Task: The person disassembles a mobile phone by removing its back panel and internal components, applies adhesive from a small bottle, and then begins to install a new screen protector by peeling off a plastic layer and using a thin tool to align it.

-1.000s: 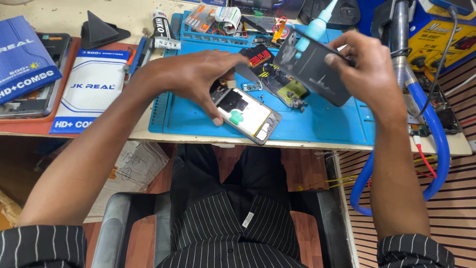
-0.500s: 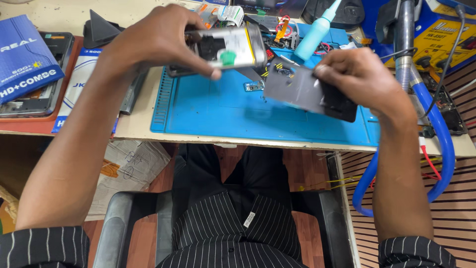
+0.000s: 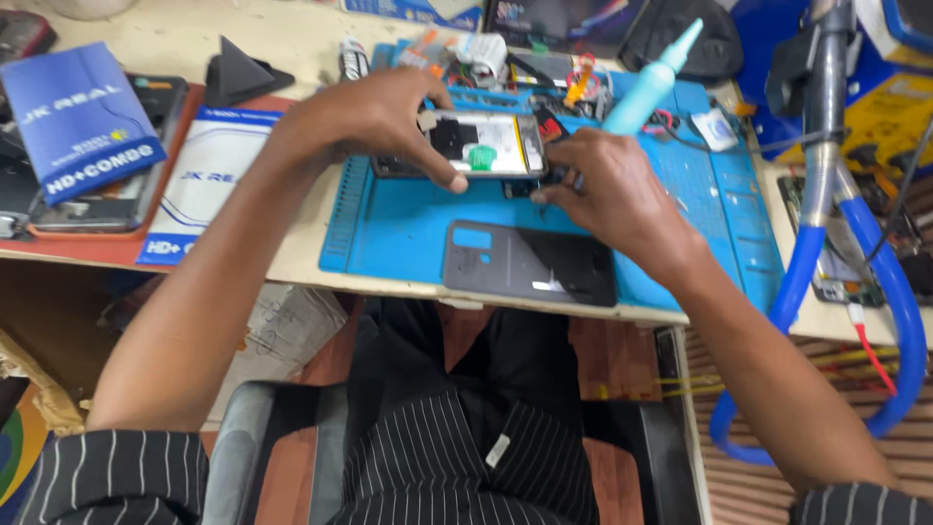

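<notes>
Now the dark rectangular phone back cover [image 3: 530, 262], held in the right hand [image 3: 607, 194] a moment ago, lies near on the blue work mat [image 3: 389, 238], while left hand [image 3: 374, 122] fingers grip the opened phone body [image 3: 481, 146] farther back, right fingers pinching at its right edge.

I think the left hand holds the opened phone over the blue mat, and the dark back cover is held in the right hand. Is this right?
Not quite. In the head view the dark back cover lies flat on the blue mat, with no hand on it. The right hand is at the end of the opened phone, which the left hand holds over the mat.
</notes>
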